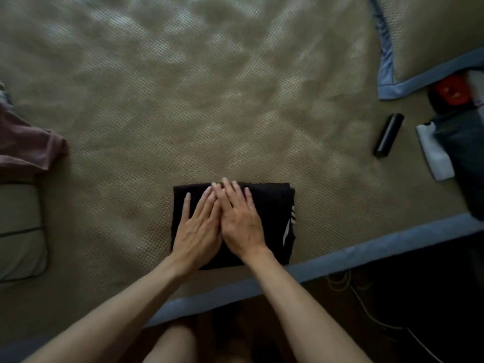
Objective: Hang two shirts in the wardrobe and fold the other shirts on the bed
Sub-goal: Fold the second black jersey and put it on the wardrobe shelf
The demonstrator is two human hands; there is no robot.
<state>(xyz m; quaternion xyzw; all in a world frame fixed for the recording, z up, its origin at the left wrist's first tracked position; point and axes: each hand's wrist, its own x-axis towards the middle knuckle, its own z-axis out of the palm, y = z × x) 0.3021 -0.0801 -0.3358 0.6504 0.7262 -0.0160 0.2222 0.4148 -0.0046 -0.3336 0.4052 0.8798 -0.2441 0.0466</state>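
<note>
A black shirt (272,205) with white stripes on its right side lies folded into a compact rectangle on the bed (183,113), close to the near edge. My left hand (197,226) and my right hand (239,218) rest flat on top of it, side by side, fingers extended and touching each other. Neither hand grips the cloth. A maroon shirt (28,150) lies crumpled at the bed's left edge.
A pillow (21,231) sits at the left below the maroon shirt. A black cylinder (388,134) lies at the right. Beyond it are another pillow (432,38), a red and black object (450,91) and dark and white clothes (440,153). Cables run on the floor (366,310).
</note>
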